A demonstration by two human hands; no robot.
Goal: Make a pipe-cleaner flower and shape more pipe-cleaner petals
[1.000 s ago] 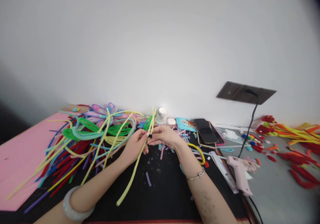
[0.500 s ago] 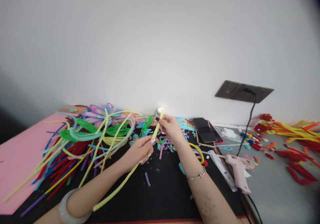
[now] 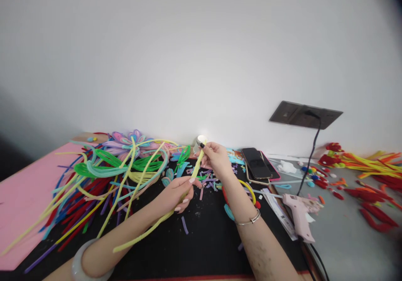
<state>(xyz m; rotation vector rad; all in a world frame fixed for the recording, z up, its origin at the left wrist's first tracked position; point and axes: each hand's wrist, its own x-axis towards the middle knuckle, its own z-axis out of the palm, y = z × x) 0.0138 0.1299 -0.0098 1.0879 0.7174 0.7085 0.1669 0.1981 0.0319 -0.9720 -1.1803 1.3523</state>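
Note:
A pale yellow pipe cleaner (image 3: 197, 167) runs between my two hands above the black mat (image 3: 207, 239). My left hand (image 3: 179, 194) is closed around it lower down, and the loose end trails out toward the lower left. Higher up, my right hand (image 3: 215, 158) pinches the upper part between thumb and fingers. The stretch between the hands looks doubled or flattened; I cannot tell which. Behind my right fingertips stands a small white roll or cup (image 3: 200, 139).
Many coloured pipe cleaners (image 3: 84, 197) heap at the left on a pink sheet (image 3: 19, 205). Small cut scraps (image 3: 184, 225) dot the mat. At the right lie phones (image 3: 256, 163), a pink glue gun (image 3: 300, 216) with its cord, and red and orange pieces (image 3: 373, 197).
My left hand has slid slightly down and left along the pipe cleaner, lengthening the stretch between my hands. The trailing end has swung up and left. My right hand keeps its pinch.

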